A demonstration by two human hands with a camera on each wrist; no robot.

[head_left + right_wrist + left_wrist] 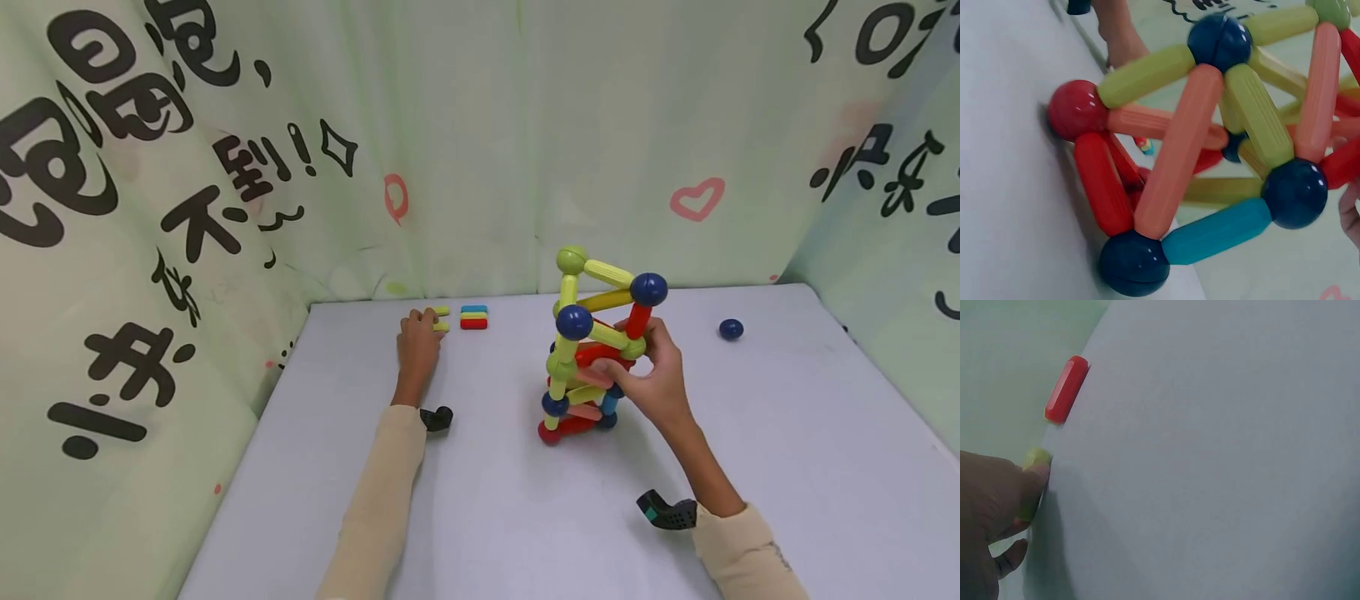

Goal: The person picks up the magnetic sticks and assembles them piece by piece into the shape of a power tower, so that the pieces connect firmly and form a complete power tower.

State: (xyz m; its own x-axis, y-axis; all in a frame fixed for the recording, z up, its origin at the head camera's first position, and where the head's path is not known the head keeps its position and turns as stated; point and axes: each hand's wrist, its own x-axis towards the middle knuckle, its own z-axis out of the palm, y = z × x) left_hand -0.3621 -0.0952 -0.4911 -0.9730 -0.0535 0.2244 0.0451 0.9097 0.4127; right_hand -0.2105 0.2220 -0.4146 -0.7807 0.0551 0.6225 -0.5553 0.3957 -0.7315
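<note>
A tower of magnetic rods and balls [574,323] in yellow-green, red, pink and blue stands upright right of the table's middle. My right hand [662,375] grips its upper right side, thumb in front and fingers partly hidden behind. Up close, the right wrist view shows the lower frame, with a blue rod [1217,231] joining two dark blue balls. At the back left, my left hand [418,342] touches yellow-green rods [442,327] lying on the table. In the left wrist view its fingers cover part of one yellow-green rod [1037,456], while the thumb stays apart.
Blue, yellow and red rods [474,324] lie side by side just right of the left hand. A loose dark blue ball [731,329] sits at the back right. Behind the white table [495,517] hangs a pale green curtain [465,150] with black writing.
</note>
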